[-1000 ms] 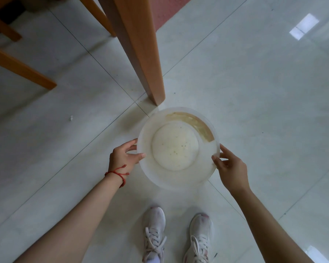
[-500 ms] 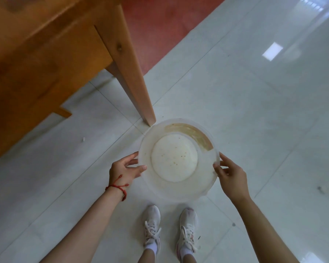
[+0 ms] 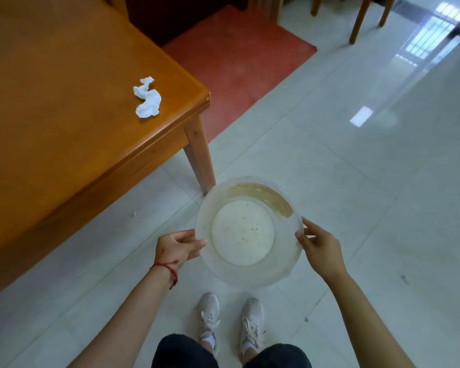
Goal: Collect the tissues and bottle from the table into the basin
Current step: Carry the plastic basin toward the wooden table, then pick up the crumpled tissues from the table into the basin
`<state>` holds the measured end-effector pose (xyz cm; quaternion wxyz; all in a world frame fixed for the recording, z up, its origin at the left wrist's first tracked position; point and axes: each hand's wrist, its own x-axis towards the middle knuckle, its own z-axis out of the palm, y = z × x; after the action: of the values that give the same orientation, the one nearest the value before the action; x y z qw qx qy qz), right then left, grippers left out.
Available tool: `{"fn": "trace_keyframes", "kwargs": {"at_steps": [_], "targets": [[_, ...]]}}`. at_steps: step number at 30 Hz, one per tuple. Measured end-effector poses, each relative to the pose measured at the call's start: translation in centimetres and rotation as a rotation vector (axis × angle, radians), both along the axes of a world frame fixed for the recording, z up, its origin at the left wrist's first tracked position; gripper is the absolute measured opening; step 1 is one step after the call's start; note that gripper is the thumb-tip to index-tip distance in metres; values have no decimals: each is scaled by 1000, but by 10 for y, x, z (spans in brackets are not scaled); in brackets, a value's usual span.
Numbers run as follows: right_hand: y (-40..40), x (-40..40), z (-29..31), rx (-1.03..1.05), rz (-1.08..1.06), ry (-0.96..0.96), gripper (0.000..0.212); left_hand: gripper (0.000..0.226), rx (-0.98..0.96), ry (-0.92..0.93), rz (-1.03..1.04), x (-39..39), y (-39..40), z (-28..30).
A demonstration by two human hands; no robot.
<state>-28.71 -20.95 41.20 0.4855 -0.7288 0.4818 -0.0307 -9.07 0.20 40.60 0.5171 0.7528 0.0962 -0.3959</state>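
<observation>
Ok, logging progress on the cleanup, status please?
Left hand and right hand each grip the basin rim. Basin holds no tissue yet. One crumpled tissue on the table. Bottle not in view. Nothing blocking.

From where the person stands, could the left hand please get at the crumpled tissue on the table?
Probably not yet: the left hand grips the basin, though nothing lies between it and the tissue on the table.

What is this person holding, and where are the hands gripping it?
A translucent round basin, held by its rim: the left hand grips the left edge, the right hand the right edge. It is empty.
</observation>
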Motion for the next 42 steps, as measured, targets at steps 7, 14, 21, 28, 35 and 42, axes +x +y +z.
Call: {"fn": "trace_keyframes", "kwargs": {"at_steps": [7, 14, 21, 28, 35, 42], "targets": [[10, -9, 69, 34, 11, -24, 38, 41, -39, 7, 49, -16, 18, 71], [14, -6, 124, 34, 49, -91, 35, 46, -46, -39, 96, -19, 31, 125], [7, 15, 156, 51, 112, -115, 35, 47, -70, -51, 175, -16, 42, 148], [2, 48, 158, 119, 142, -102, 37, 46, -75, -35, 239, -3, 53, 145], [-6, 78, 148, 130, 244, -51, 39, 32, -49, 13, 321, 6, 56, 137], [-33, 114, 136, 129, 401, -15, 40, 41, 15, 31, 455, 4, 40, 137]]}}
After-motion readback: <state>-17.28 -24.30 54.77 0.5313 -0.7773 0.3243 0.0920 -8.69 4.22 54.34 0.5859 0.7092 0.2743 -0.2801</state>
